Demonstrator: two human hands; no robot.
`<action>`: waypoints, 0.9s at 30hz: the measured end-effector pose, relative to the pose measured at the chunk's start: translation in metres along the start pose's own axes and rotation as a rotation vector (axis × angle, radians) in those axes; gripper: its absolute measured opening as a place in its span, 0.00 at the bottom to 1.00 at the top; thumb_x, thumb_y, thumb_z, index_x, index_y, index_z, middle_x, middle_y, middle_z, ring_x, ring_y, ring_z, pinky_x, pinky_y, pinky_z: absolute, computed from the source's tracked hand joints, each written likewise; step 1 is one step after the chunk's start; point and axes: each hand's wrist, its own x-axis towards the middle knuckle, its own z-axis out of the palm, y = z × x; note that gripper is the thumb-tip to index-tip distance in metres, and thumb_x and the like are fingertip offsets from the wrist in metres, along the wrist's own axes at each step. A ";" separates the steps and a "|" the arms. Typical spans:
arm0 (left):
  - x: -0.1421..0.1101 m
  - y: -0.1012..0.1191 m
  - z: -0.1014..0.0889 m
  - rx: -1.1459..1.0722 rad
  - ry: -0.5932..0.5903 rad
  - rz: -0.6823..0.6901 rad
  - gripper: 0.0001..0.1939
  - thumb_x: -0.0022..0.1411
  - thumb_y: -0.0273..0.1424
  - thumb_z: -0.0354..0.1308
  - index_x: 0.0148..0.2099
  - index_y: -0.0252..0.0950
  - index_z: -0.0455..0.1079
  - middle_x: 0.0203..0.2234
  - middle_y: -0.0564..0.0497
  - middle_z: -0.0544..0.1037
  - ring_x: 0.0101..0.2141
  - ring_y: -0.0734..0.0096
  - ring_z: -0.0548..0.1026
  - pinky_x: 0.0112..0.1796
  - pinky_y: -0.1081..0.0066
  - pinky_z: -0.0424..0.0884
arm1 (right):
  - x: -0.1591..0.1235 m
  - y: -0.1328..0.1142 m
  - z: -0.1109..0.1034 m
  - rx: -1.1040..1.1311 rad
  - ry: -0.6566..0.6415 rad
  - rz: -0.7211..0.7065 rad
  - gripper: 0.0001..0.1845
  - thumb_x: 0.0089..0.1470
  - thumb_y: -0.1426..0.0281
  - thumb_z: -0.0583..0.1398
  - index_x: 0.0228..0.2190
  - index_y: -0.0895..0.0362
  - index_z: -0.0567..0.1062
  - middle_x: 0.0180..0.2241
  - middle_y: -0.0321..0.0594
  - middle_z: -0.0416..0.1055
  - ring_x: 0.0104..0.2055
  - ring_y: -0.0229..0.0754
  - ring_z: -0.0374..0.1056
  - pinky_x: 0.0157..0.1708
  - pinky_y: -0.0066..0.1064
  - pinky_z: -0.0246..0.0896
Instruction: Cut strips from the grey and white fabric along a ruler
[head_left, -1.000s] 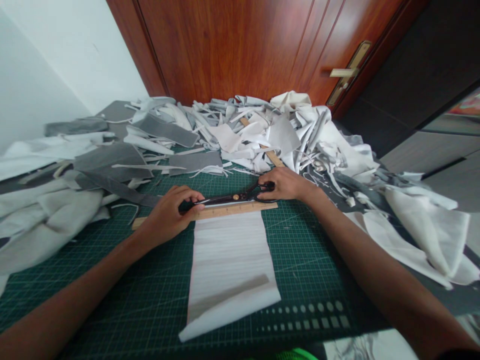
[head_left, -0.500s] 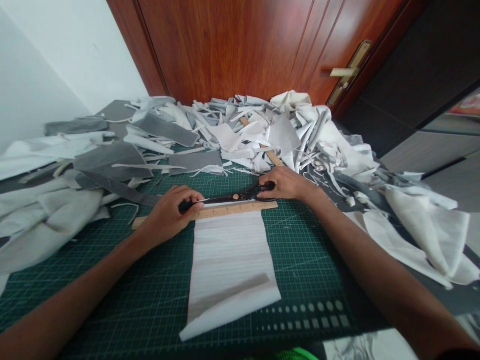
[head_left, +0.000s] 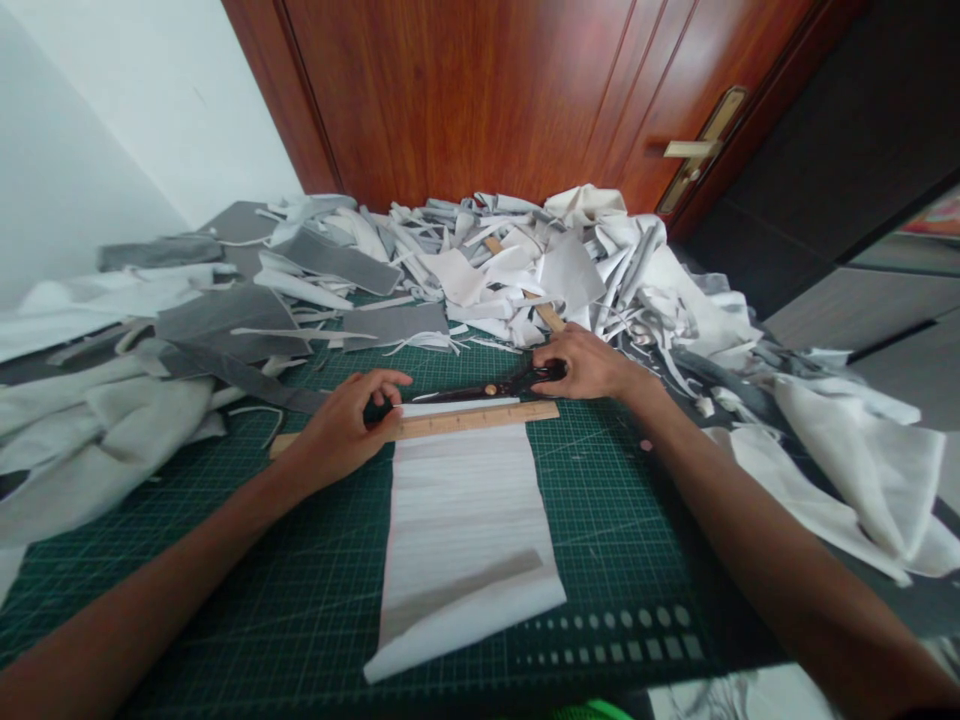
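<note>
Right hand [head_left: 589, 365] closed on black tailor's shears [head_left: 480, 393], handles partly hidden by fingers, blades just beyond wooden ruler [head_left: 480, 421]. Left hand [head_left: 341, 430] open, pressing ruler onto white fabric strip [head_left: 465, 550], on green cutting mat [head_left: 637, 560]. Fabric scrap heap [head_left: 525, 265] behind.

2 hands [head_left: 589, 365] are working around 1 pr. black tailor's shears [head_left: 487, 393], 1 wooden ruler [head_left: 472, 422], 1 white fabric strip [head_left: 465, 550], 1 green cutting mat [head_left: 622, 530]; 1 wooden door [head_left: 450, 90] w/ 1 brass handle [head_left: 694, 150] is standing behind.
</note>
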 end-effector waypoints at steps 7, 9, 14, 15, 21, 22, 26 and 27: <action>0.000 -0.001 0.000 -0.007 -0.004 -0.009 0.20 0.63 0.35 0.54 0.56 0.37 0.70 0.38 0.48 0.80 0.40 0.59 0.76 0.49 0.57 0.74 | -0.002 -0.002 -0.003 -0.007 -0.026 0.029 0.14 0.59 0.57 0.67 0.30 0.52 0.75 0.29 0.37 0.71 0.37 0.48 0.67 0.49 0.45 0.49; 0.000 -0.002 0.000 -0.017 -0.008 0.003 0.23 0.62 0.34 0.54 0.59 0.37 0.68 0.39 0.48 0.79 0.39 0.60 0.76 0.49 0.58 0.74 | -0.002 -0.004 -0.005 -0.013 -0.024 0.037 0.14 0.59 0.57 0.67 0.31 0.53 0.75 0.30 0.37 0.72 0.38 0.49 0.67 0.49 0.45 0.48; -0.003 -0.004 0.000 -0.010 0.025 0.032 0.30 0.59 0.33 0.55 0.63 0.34 0.65 0.44 0.45 0.77 0.43 0.58 0.75 0.50 0.58 0.74 | -0.001 -0.012 -0.010 -0.030 -0.018 0.032 0.15 0.59 0.55 0.66 0.31 0.53 0.75 0.28 0.37 0.70 0.39 0.50 0.65 0.49 0.44 0.46; -0.004 -0.004 0.000 -0.002 0.031 0.039 0.31 0.59 0.33 0.56 0.64 0.35 0.64 0.45 0.45 0.77 0.44 0.57 0.75 0.51 0.58 0.74 | 0.000 -0.014 -0.011 -0.035 -0.020 0.027 0.15 0.59 0.54 0.66 0.31 0.53 0.75 0.28 0.37 0.69 0.39 0.49 0.65 0.49 0.44 0.46; -0.006 -0.001 0.000 0.017 -0.005 0.042 0.33 0.64 0.40 0.57 0.68 0.36 0.64 0.54 0.41 0.76 0.51 0.51 0.74 0.58 0.54 0.72 | 0.004 -0.024 -0.009 -0.111 -0.008 0.041 0.17 0.60 0.53 0.65 0.36 0.54 0.77 0.29 0.38 0.70 0.40 0.51 0.65 0.50 0.46 0.47; -0.006 0.000 -0.001 0.012 -0.011 0.036 0.33 0.64 0.42 0.57 0.68 0.37 0.65 0.54 0.41 0.76 0.52 0.50 0.74 0.58 0.53 0.71 | 0.004 -0.025 -0.009 -0.128 -0.005 0.047 0.17 0.60 0.52 0.64 0.37 0.54 0.77 0.29 0.39 0.71 0.41 0.52 0.66 0.51 0.46 0.48; -0.002 0.002 -0.002 0.001 0.023 -0.013 0.29 0.64 0.48 0.58 0.62 0.38 0.70 0.50 0.43 0.78 0.51 0.50 0.75 0.57 0.54 0.72 | 0.005 -0.028 -0.008 -0.148 -0.004 0.049 0.20 0.60 0.51 0.63 0.41 0.55 0.77 0.32 0.40 0.74 0.43 0.53 0.67 0.51 0.46 0.47; -0.002 0.002 -0.002 0.003 0.034 -0.021 0.28 0.64 0.49 0.58 0.60 0.38 0.72 0.50 0.43 0.78 0.50 0.50 0.75 0.56 0.54 0.72 | 0.005 -0.028 -0.007 -0.140 -0.007 0.043 0.20 0.60 0.51 0.63 0.41 0.55 0.77 0.32 0.40 0.74 0.42 0.53 0.67 0.51 0.45 0.47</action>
